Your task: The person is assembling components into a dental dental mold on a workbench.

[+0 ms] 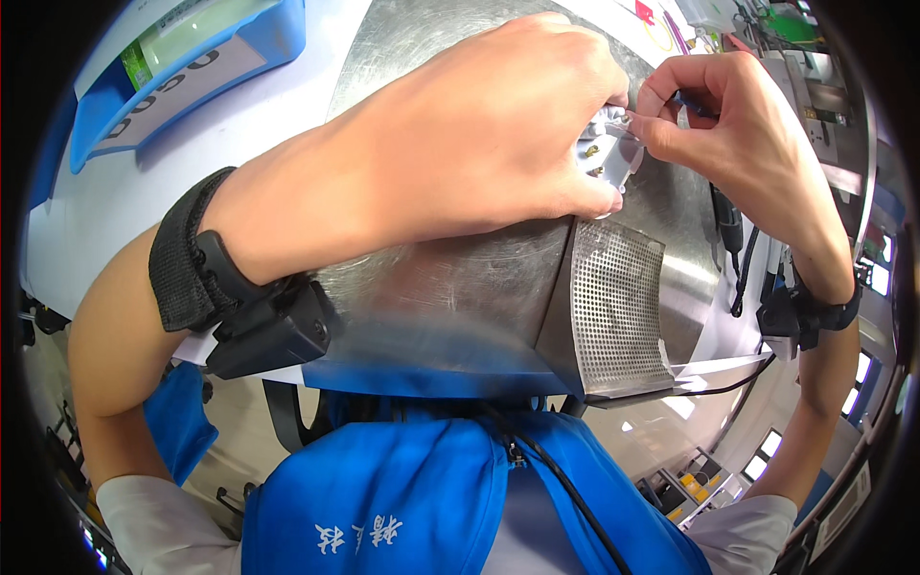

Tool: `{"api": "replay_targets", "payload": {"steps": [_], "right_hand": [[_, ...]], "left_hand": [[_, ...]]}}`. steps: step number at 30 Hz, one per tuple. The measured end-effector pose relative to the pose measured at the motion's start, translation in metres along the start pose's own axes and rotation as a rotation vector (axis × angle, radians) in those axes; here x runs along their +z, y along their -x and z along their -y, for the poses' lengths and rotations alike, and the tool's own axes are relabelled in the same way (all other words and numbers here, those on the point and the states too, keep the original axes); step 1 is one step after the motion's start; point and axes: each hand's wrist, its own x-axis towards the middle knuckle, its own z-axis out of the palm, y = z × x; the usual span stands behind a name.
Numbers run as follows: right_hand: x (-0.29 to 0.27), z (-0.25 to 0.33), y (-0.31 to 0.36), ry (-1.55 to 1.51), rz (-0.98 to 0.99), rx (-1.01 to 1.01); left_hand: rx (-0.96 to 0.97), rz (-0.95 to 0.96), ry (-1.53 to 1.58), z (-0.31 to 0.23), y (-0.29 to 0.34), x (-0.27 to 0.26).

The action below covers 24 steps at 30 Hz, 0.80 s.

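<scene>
Pressing a small white part with brass pins against the top of a big steel housing near the desk's far edge, the left hand clamps it while the right hand pinches its clear wrap, seemingly mid-fitting, not yet seated.

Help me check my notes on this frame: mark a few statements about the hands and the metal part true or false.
1. Both hands meet at a small white part on the metal housing. True.
2. The left hand wears a glove. False: it is bare, with a black wrist strap.
3. The housing has a perforated panel. True.
4. The right hand rests on the blue bin. False: the bin lies far to the left.
</scene>
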Motion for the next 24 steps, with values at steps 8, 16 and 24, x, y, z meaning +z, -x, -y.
{"api": "replay_targets", "payload": {"steps": [8,16,24], "right_hand": [[0.031,0.024,0.013,0.213,-0.279,-0.173],[0.016,0.031,0.001,0.089,-0.104,0.042],[0.007,0.002,0.020,0.028,-0.088,-0.058]], "left_hand": [[-0.150,0.186,-0.210,-0.014,0.009,-0.021],[-0.126,0.115,-0.126,-0.028,0.014,-0.025],[-0.219,0.089,-0.104,-0.008,0.012,-0.008]]}}
